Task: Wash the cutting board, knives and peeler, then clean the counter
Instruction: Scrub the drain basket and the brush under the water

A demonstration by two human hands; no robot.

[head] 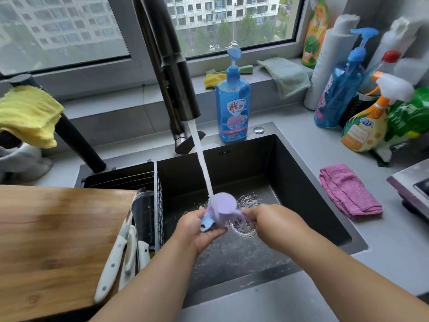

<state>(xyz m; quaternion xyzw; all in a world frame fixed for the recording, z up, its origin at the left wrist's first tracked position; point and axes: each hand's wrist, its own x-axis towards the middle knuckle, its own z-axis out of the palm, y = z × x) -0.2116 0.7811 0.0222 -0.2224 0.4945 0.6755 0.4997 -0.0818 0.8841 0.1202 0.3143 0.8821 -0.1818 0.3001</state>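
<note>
Left hand (201, 225): curled round the light-blue peeler (207, 221), palm up, over the sink (325, 205).
Right hand (267, 218): pinching the purple sponge (224, 205) by its right edge.
Peeler: across the left palm, handle end jutting toward the person, upper part hidden behind the sponge.
Sponge: pressed against the peeler, between both hands, directly under the water stream (202, 159).
Faucet (176, 73): running.
Cutting board (58, 247): left of the sink, well apart from both hands.
Knives (116, 259): white-handled, in the rack (148, 182) beside the board's right edge.
Pink cloth (348, 191): on the counter (383, 228) right of the sink.
</note>
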